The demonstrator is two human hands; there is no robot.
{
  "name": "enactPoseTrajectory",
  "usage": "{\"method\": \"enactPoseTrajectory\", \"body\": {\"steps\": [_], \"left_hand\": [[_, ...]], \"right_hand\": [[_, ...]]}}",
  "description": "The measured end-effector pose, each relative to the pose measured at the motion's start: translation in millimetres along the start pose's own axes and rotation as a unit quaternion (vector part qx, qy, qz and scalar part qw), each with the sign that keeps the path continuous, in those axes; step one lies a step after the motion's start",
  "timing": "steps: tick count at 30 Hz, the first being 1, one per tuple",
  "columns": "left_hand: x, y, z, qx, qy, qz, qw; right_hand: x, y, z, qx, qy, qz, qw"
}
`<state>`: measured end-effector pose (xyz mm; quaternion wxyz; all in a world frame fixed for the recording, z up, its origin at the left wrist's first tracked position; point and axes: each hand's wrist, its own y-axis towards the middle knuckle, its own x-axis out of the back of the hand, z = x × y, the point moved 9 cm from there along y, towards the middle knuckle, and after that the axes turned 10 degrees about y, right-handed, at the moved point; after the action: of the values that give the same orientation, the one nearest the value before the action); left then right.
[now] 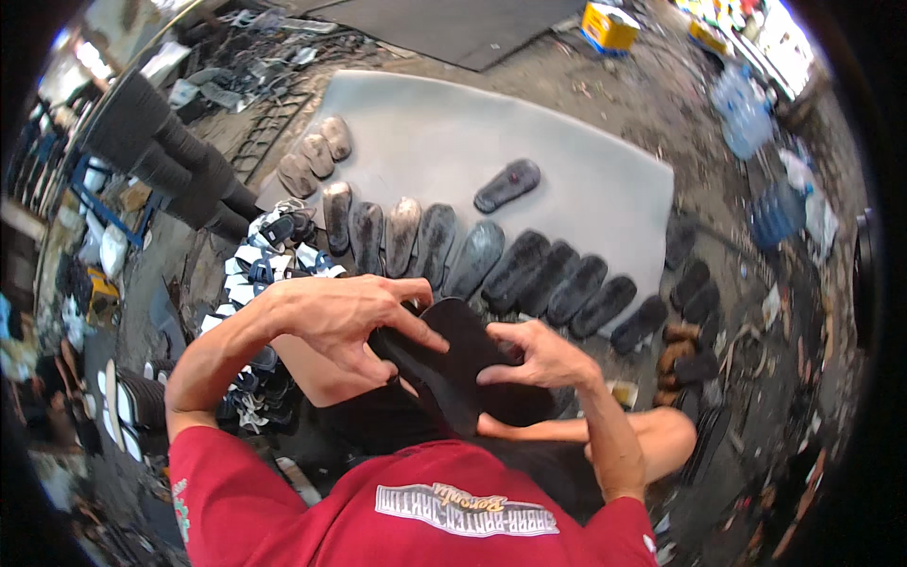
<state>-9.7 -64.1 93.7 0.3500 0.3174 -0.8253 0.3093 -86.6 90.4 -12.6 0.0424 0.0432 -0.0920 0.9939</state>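
Note:
Above my lap I hold a black shoe sole [457,333], dark and flat with a rounded end pointing away from me. My left hand [364,321] grips its left side, the index finger lying over its upper face and the thumb lower down. On the other side my right hand [540,361] has thumb and fingers closed on a dark part of it. Whether this is one piece or two laid together, I cannot tell. Just beyond my hands, a row of dark soles [436,244] lies along the near edge of a grey sheet [416,123].
One sole [507,185] lies apart on the sheet, and a few pale ones [319,156] lie at its far left. White-and-dark straps [274,255] are heaped left of my knee. Sole stacks [137,406] stand farther left. Plastic water bottles [742,111] and a yellow box [609,28] lie beyond.

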Motion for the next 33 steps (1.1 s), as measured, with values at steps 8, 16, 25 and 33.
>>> {"method": "enactPoseTrajectory", "body": {"steps": [8,16,25,33], "left_hand": [[-32.5,-8.1,79.4,-0.087,-0.534,-0.366,0.757],[-74.4,30.6,68.7,-0.212,-0.764,-0.454,0.406],[-67.9,58.4,38.1,-0.242,-0.774,-0.436,0.389],[-46.7,62.5,8.2,-0.208,-0.674,-0.515,0.487]], "right_hand": [[-13.3,-90.5,-83.8,0.199,0.658,-0.262,0.677],[-30.3,-80.6,-94.8,0.29,0.729,-0.262,0.563],[-31.2,-74.6,-73.6,0.238,0.695,-0.263,0.626],[-23.4,-112.3,58.1,0.175,0.033,-0.541,0.822]]}}
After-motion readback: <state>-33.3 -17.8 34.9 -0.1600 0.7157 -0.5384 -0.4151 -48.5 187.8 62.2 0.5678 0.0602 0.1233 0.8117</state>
